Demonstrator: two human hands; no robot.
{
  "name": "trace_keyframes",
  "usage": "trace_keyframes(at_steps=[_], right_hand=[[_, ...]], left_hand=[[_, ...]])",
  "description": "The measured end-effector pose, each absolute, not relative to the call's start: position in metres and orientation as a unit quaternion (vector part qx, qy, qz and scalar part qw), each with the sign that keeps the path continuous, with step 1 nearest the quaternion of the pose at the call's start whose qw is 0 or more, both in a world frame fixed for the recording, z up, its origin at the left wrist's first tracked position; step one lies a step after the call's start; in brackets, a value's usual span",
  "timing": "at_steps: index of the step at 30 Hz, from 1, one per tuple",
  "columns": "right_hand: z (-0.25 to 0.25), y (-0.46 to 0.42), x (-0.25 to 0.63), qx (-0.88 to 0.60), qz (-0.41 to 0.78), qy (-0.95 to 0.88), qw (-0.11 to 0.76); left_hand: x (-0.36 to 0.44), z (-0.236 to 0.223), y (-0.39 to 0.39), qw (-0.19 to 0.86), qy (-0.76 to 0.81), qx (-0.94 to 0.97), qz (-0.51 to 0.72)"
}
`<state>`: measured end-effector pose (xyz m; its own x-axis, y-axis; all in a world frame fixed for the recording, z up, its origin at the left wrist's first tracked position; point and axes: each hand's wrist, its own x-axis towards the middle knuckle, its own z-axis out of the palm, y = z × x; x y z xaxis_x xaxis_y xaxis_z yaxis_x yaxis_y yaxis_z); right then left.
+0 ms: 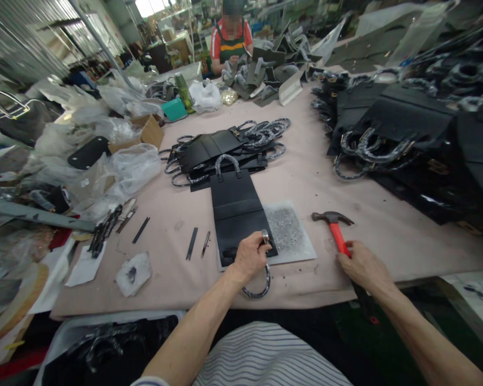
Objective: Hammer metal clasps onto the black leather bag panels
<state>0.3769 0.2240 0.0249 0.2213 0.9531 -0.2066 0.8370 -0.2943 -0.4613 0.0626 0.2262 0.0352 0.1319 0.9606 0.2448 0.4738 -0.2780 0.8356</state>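
Note:
A black bag panel with a wrapped loop handle at each end lies in front of me, partly over a pale, speckled board. Near the panel's lower right corner, my left hand is closed on a short metal punch held upright. To the right, my right hand is wrapped round the handle of a claw hammer, red near the head and dark lower down. The hammer's head rests on or just above the tabletop; I cannot tell which.
More black bag panels are stacked behind, with a larger pile at right. Thin dark strips and a whitish lump lie left. Plastic bags crowd the left edge. A person sits across the table.

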Motion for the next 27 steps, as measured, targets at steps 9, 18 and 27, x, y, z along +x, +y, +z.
trace_keyframes(at_steps=[9, 18, 27], right_hand=[[0.122, 0.215, 0.331, -0.648, 0.567, -0.392, 0.324], [0.193, 0.211, 0.296, -0.516, 0.176, -0.824, 0.151], [0.198, 0.206, 0.29, -0.507, 0.145, -0.824, 0.208]], left_hand=[[0.061, 0.038, 0.224, 0.306, 0.526, 0.681, 0.407], [0.061, 0.033, 0.223, 0.307, 0.546, 0.683, 0.375], [0.057, 0.031, 0.224, 0.316, 0.534, 0.685, 0.382]])
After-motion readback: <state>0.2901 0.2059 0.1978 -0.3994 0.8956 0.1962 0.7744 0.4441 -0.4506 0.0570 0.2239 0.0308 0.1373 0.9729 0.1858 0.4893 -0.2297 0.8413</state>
